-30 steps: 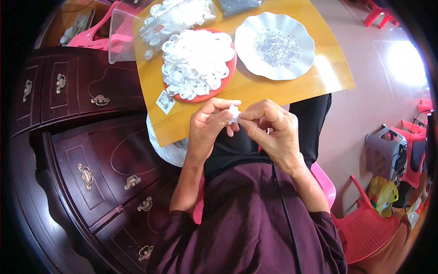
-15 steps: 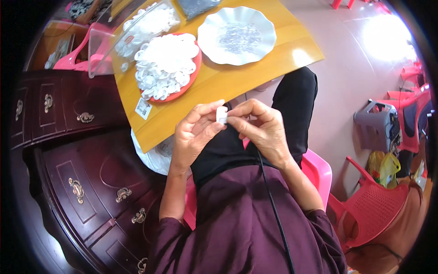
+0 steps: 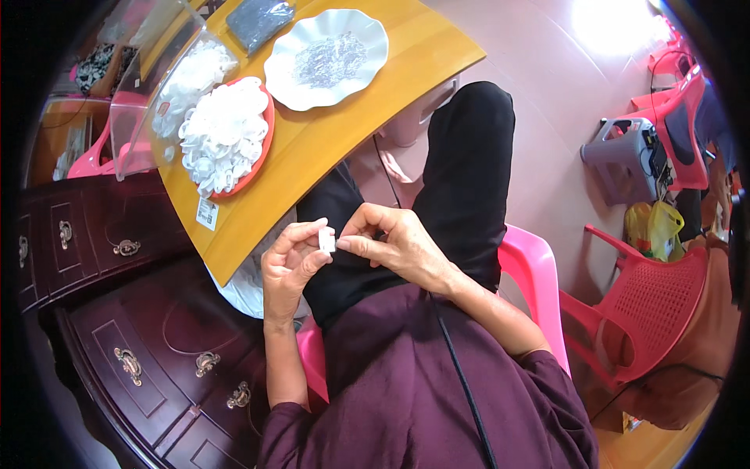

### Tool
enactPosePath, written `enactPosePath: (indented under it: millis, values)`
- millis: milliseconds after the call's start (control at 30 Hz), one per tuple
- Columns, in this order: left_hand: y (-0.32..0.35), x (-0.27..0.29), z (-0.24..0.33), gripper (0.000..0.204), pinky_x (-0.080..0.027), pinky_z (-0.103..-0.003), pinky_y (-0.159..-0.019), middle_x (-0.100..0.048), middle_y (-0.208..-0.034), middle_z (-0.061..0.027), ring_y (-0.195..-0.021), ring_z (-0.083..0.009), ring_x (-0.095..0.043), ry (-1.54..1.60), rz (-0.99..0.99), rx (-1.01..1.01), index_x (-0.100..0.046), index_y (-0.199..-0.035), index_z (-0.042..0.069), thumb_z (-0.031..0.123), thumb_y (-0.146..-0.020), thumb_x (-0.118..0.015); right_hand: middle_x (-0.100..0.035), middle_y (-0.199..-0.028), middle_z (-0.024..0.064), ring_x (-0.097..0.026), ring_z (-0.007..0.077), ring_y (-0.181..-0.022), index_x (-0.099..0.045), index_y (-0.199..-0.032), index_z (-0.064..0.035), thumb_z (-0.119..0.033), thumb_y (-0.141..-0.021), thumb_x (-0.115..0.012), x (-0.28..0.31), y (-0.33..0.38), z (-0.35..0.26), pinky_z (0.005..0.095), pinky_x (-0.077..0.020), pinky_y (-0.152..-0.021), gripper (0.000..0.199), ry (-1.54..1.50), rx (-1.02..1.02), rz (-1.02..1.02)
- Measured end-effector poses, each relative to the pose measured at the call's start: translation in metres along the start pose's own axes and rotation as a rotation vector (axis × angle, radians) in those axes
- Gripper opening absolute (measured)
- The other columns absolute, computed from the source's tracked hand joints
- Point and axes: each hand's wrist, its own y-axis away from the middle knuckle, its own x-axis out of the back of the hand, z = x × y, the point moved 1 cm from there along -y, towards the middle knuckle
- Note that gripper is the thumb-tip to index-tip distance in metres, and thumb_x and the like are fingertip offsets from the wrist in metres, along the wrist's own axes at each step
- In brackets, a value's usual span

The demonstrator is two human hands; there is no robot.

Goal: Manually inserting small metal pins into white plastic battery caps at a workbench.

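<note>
I sit on a pink chair [image 3: 539,266] with both hands raised over my lap, just off the near edge of the yellow wooden bench [image 3: 328,141]. My left hand [image 3: 287,267] pinches a small white piece [image 3: 326,240] between thumb and fingers, closed on it. My right hand [image 3: 394,244] meets it from the other side, fingertips closed against the same piece. On the bench, a red plate [image 3: 262,148] heaped with white pieces lies by the left edge, a white scalloped plate [image 3: 371,55] of small silvery parts beyond it.
</note>
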Motion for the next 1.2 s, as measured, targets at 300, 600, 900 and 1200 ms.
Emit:
enactPosePath:
  millis: [300, 600, 900, 1200]
  values:
    - [-0.001, -0.007, 0.001, 0.035, -0.055, -0.028, -0.083, -0.062, -0.118, -0.0141, -0.094, -0.0168, -0.065, 0.038, -0.075, -0.034, -0.062, -0.118, -0.004, -0.002, -0.084, -0.072, -0.063, -0.074, -0.0005, -0.054, 0.0039, -0.062, -0.066, -0.093, -0.0008, -0.012, -0.092, -0.067, 0.006, 0.012, -0.006, 0.0211, -0.0453, -0.055, 0.011, -0.030, 0.060, -0.011]
    - [-0.006, -0.007, -0.004, 0.040, -0.056, -0.028, -0.087, -0.059, -0.114, -0.0095, -0.098, -0.0146, -0.064, 0.004, -0.093, -0.037, -0.062, -0.119, -0.004, -0.009, -0.081, -0.072, -0.064, -0.080, -0.0009, -0.053, 0.0027, -0.061, -0.068, -0.091, -0.0025, -0.015, -0.091, -0.071, 0.010, 0.007, 0.003, 0.0178, -0.0438, -0.053, 0.013, -0.111, -0.158, 0.017]
    - [-0.018, -0.003, -0.005, 0.035, -0.057, -0.029, -0.086, -0.059, -0.114, -0.0103, -0.096, -0.0158, -0.064, 0.018, -0.095, -0.077, -0.065, -0.113, -0.005, -0.011, -0.080, -0.072, -0.064, -0.082, 0.0015, -0.053, 0.0035, -0.061, -0.066, -0.087, 0.0001, -0.008, -0.090, -0.070, 0.012, -0.009, 0.002, 0.0179, -0.0435, -0.052, 0.010, -0.153, -0.164, -0.018]
    - [-0.042, 0.002, 0.005, 0.033, -0.057, -0.028, -0.083, -0.059, -0.113, -0.0099, -0.093, -0.0148, -0.064, 0.016, -0.094, -0.094, -0.064, -0.110, -0.003, -0.011, -0.080, -0.072, -0.060, -0.066, -0.0013, -0.052, 0.0032, -0.057, -0.066, -0.087, -0.0004, -0.011, -0.090, -0.071, 0.017, -0.032, -0.019, 0.0213, -0.0423, -0.050, 0.012, -0.068, -0.148, 0.028]
